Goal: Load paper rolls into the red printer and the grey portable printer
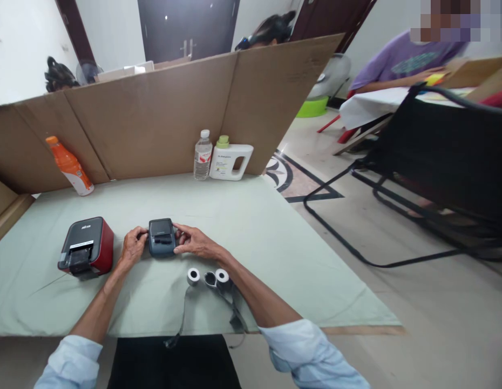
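Both hands gripped a small grey printer [162, 237] mid-tabletop: left hand [132, 247] on one side, right hand [194, 241] on the other.

two printers: a small grey printer [162, 237] held between both hands, a red printer [87, 247] left of the grip. two paper rolls [193, 276] just below it. three bottles [203, 155] far beyond.
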Action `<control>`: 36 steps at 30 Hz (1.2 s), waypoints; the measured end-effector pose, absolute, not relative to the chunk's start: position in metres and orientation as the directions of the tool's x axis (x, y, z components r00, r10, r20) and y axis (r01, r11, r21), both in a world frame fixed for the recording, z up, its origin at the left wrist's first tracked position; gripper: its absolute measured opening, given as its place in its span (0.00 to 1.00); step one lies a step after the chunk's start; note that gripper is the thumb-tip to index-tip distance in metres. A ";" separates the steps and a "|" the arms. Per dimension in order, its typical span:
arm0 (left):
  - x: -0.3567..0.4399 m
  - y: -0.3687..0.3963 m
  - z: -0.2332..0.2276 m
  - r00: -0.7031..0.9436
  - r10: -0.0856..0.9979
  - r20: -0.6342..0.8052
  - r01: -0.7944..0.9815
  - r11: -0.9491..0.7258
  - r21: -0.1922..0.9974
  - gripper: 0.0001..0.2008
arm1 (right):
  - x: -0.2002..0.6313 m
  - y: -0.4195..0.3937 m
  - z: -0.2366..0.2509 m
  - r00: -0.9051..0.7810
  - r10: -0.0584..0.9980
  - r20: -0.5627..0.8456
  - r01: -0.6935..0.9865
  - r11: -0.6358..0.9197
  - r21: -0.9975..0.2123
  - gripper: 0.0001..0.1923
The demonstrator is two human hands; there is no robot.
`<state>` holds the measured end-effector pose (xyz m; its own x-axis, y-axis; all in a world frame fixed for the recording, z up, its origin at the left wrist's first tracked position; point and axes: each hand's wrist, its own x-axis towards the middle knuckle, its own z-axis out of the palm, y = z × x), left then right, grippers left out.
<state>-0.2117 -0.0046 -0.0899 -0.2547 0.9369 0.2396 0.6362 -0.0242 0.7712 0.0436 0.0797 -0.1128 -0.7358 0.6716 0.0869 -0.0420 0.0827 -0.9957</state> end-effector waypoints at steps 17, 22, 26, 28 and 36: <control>-0.201 -0.040 -0.090 -0.049 0.928 0.369 0.740 -0.215 0.637 0.23 | 0.044 0.081 -0.118 -0.742 0.663 0.100 -0.034 0.112 -0.993 0.51; -0.203 -0.041 -0.089 0.011 0.915 0.404 0.774 -0.264 0.575 0.27 | 0.045 0.081 -0.117 -0.745 0.658 0.109 -0.036 0.123 -0.992 0.51; -0.203 -0.041 -0.091 0.022 0.880 0.474 0.793 -0.304 0.528 0.26 | 0.046 0.080 -0.117 -0.739 0.665 0.108 -0.034 0.124 -0.992 0.50; -0.203 -0.042 -0.092 0.023 0.867 0.499 0.800 -0.315 0.511 0.25 | 0.046 0.080 -0.118 -0.740 0.663 0.113 -0.038 0.125 -0.991 0.50; -0.206 -0.041 -0.082 0.079 0.859 0.506 0.812 -0.350 0.468 0.24 | 0.044 0.083 -0.120 -0.740 0.662 0.118 -0.043 0.128 -0.991 0.51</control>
